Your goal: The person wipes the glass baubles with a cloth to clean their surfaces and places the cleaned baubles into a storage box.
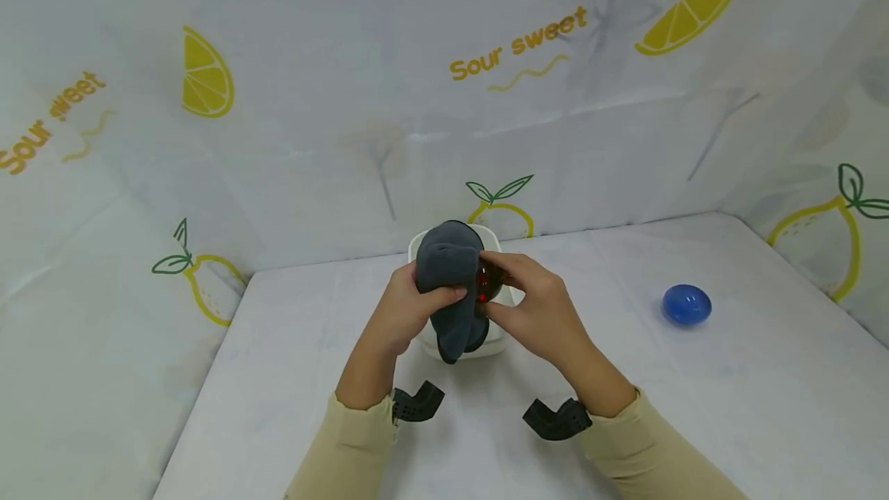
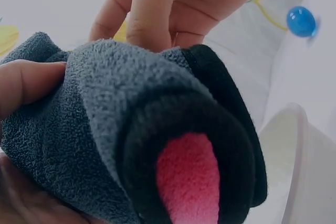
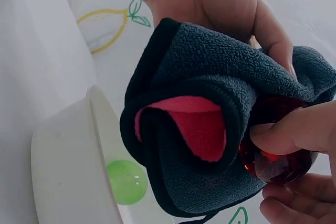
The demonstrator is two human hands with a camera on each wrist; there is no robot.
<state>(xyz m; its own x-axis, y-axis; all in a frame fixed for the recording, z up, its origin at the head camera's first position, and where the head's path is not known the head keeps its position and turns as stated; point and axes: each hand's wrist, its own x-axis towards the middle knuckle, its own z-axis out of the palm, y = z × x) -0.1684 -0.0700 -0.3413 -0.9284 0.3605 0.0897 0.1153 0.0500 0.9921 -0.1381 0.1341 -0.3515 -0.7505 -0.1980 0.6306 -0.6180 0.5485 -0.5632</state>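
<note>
A dark grey towelling cloth (image 1: 447,261) with black edging and a pink underside is bunched up over a white tub. My left hand (image 1: 408,307) grips it, thumb pressed on top of the folds. From the right, my right hand (image 1: 538,303) holds a red faceted glass gem (image 3: 275,153) between thumb and fingers, up against the cloth. The cloth's fold overlaps part of the gem in the head view. In the left wrist view the gem is hidden behind the cloth.
The white tub (image 3: 63,166) stands below the hands, with a green ball (image 3: 126,182) inside. Off to the right, a shiny blue ball (image 1: 686,305) lies on the white-covered table (image 1: 292,376). Behind hangs a lemon-print sheet (image 1: 312,137).
</note>
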